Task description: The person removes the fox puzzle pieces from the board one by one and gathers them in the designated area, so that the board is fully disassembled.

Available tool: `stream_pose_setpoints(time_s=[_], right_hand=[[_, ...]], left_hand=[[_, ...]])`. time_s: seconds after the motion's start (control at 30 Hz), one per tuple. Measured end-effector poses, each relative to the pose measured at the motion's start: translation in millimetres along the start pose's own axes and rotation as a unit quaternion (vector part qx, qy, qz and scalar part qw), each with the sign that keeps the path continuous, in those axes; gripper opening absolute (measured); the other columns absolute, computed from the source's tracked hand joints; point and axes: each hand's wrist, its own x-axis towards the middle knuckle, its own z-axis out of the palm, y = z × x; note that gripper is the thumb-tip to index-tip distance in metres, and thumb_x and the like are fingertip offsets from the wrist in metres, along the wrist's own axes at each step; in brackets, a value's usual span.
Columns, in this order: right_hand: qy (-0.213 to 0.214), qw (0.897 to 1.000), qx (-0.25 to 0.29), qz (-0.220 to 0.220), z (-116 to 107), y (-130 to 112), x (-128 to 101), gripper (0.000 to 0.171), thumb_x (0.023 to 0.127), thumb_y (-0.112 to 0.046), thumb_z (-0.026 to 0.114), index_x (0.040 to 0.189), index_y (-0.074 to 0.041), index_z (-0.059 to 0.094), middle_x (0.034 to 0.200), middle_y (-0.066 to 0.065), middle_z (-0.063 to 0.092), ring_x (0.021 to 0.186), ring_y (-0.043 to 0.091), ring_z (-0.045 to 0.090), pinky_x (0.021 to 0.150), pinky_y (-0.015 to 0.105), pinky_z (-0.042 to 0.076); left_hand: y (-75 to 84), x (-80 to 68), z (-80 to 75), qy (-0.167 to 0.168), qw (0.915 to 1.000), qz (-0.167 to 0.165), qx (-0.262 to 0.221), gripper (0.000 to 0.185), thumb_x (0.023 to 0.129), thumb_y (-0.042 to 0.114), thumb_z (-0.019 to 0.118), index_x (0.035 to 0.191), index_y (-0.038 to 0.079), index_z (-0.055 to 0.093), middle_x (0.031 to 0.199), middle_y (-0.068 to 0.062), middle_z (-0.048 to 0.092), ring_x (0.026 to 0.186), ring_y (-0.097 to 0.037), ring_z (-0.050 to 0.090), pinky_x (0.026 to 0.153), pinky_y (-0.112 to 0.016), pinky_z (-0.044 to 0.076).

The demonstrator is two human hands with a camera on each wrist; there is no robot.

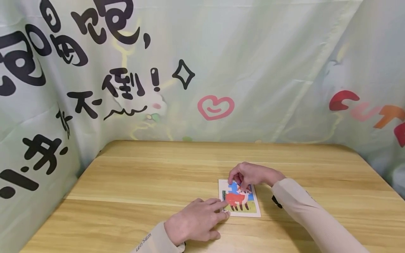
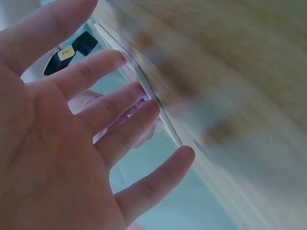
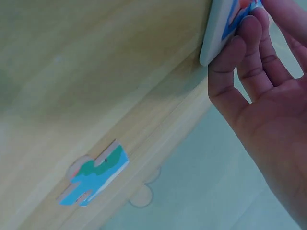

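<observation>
A flat jigsaw puzzle (image 1: 240, 207) with a white border lies on the wooden table, picturing an orange fox on blue and green. Over its top edge, my right hand (image 1: 253, 173) has bent fingers and thumb, pinching a blue puzzle piece (image 3: 236, 21) at the board; the fingers hide most of that piece. My left hand (image 1: 199, 219) is spread flat, fingertips at the puzzle's left border. In the left wrist view, the fingers (image 2: 129, 127) reach along the thin board edge.
One loose blue-and-green puzzle piece (image 3: 98, 172) lies on the table in the right wrist view. A printed curtain (image 1: 253, 70) hangs behind the wooden table (image 1: 142, 175) and down its sides. Black wrist gear (image 1: 276, 202) shows beneath the right sleeve.
</observation>
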Motion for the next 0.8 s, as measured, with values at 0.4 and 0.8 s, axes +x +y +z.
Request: stream_pose_setpoints(time_s=[0.4,0.8], right_hand=[[-0.005,1.000,-0.024,-0.003,0,-6,0,0.035,0.076,0.020,0.072,0.098,-0.007,0.071,0.073,-0.001,0.057,0.062,0.007,0.048,0.058,0.022,0.047],[-0.013,0.999,-0.028,-0.008,0,-6,0,0.039,0.074,0.021,0.069,0.099,-0.009,0.069,0.075,-0.002,0.057,0.065,0.007,0.049,0.060,0.022,0.047]], left_hand=[[-0.8,1.8,-0.1,0.013,0.9999,0.007,0.004,0.058,0.094,0.053,0.067,0.146,0.031,0.056,0.157,0.006,0.041,0.140,-0.013,0.041,0.102,-0.037,0.048],[10.5,30.9,-12.0,0.012,0.9999,-0.010,-0.007,0.069,0.088,0.056,0.073,0.146,0.023,0.055,0.156,0.004,0.042,0.124,-0.012,0.047,0.088,-0.025,0.052]])
